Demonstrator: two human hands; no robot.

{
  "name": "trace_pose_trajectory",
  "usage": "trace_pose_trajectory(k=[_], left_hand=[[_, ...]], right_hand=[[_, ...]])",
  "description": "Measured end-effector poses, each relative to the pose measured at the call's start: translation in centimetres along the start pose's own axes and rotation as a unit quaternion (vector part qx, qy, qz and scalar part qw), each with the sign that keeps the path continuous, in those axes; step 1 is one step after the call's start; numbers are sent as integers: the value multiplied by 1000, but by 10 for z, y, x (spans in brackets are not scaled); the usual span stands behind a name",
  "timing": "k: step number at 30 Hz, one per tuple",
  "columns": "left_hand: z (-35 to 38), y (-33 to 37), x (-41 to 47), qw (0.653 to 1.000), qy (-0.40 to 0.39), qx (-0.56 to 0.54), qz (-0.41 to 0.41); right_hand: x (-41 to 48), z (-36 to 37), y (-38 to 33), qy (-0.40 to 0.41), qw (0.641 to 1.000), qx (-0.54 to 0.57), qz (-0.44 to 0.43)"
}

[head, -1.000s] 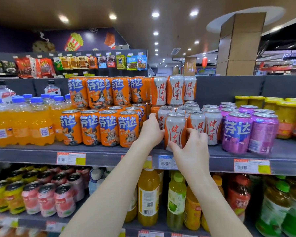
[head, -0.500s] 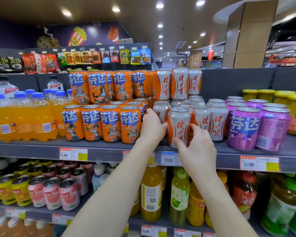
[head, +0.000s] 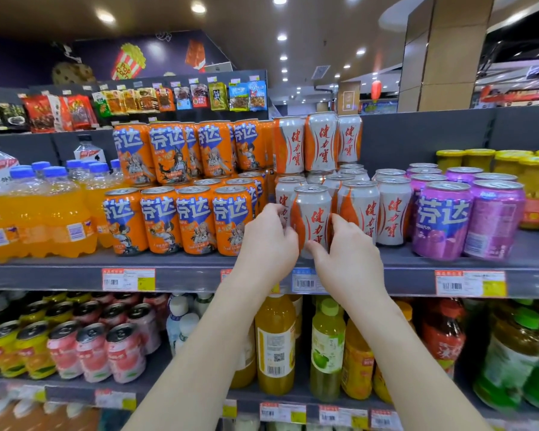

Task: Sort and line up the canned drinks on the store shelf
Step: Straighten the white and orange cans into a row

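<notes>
A white-and-orange can [head: 313,213] with red script stands at the front of the grey shelf [head: 199,275]. My left hand [head: 268,241] grips its left side and my right hand [head: 346,259] grips its right side and base. More white-and-orange cans [head: 389,209] stand behind and to its right, with three stacked above [head: 321,141]. Orange cans [head: 196,219] fill the shelf to the left in two tiers. Purple cans [head: 442,219] stand to the right.
Orange soda bottles [head: 53,213] stand at the far left and yellow-lidded jars [head: 535,181] at the far right. The lower shelf holds pink and yellow cans [head: 91,349] and juice bottles [head: 276,340]. Snack packets [head: 131,104] hang behind.
Both hands stay on the front white-and-orange can, which has shifted slightly left and forward on the shelf. My view has moved closer and a little upward.
</notes>
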State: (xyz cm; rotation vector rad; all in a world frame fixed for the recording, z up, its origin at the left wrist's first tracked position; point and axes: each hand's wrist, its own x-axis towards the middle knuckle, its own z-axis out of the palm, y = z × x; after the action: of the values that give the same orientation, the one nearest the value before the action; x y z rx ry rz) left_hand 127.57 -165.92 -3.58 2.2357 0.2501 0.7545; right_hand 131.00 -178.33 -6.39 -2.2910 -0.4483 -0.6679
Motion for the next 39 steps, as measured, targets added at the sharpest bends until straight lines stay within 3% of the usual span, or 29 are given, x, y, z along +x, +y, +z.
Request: trace_pose_trajectory(k=[4,11,14,16,17,21,23,28,33,37,39], left_hand=[[2,-10,-3,1000,-11,4,10],[7,-15,1,998,61,22,11],[8,-15,1,998,48,26,11],[8,-15,0,999,41,29,11],[8,-16,0,999,41,28,13],[10,-17,-1,999,32,13,15],[11,-18,-3,999,31,14,24],[16,-21,-3,998,55,18,38],[18,-21,-5,994,89,23,54],[11,-15,-12,978,168,42,118],[7,-11,-9,971,170,25,165]], right_hand=[[11,10,-7,-17,999,27,-6],[13,16,-12,-17,997,67,-16],[6,1,0,90,988,124,-2],[4,-12,12,186,974,118,47],[5,-16,18,194,972,107,78],[17,-11,28,69,984,-6,162],[21,-7,26,69,984,-17,164],[19,-3,22,67,987,-9,147],[15,-6,24,13,994,39,100],[22,-30,38,-59,992,85,74],[25,-39,40,-80,991,90,60]])
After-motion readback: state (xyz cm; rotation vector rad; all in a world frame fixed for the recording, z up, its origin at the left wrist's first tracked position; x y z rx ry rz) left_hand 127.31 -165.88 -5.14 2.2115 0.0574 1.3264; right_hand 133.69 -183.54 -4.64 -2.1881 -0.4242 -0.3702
